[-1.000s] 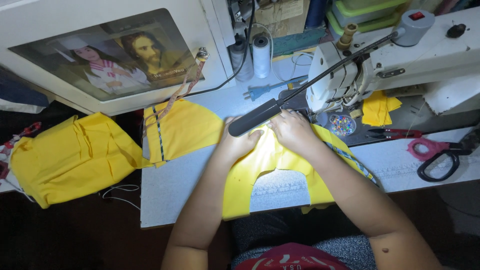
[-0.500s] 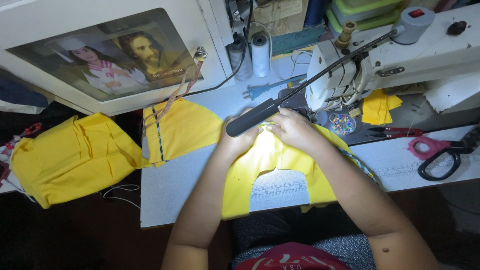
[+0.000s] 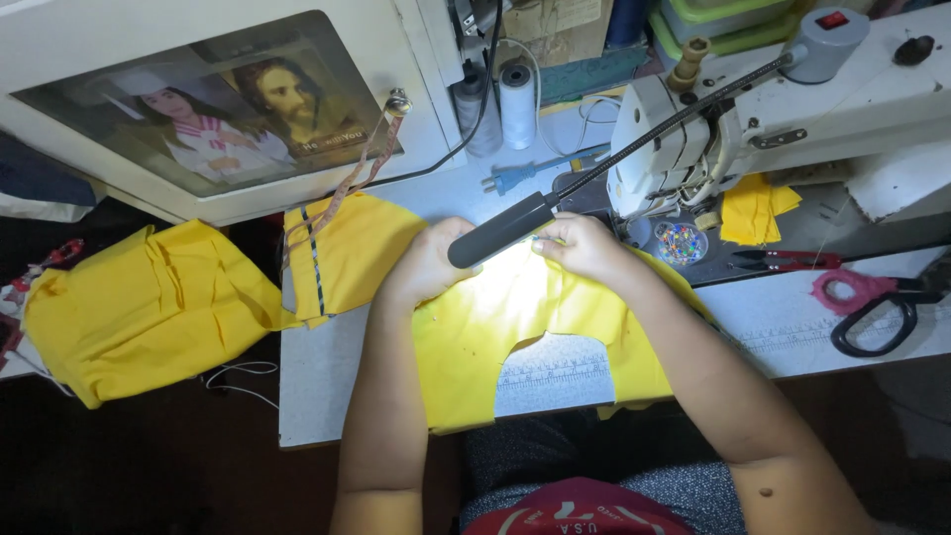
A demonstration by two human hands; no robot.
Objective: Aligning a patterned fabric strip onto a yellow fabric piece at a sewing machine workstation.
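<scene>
We've got both hands, left hand and right hand, pinching the yellow fabric flat, probably to keep its edge lined up. It sits right under the lamp by the sewing machine, so we can see.

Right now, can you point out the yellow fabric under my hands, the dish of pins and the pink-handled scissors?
yellow fabric [image 3: 466,367]: head view, on its flat left part.
dish of pins [image 3: 681,242]: head view, on the coloured pinheads at its middle.
pink-handled scissors [image 3: 860,290]: head view, on the pink handle loop.
</scene>
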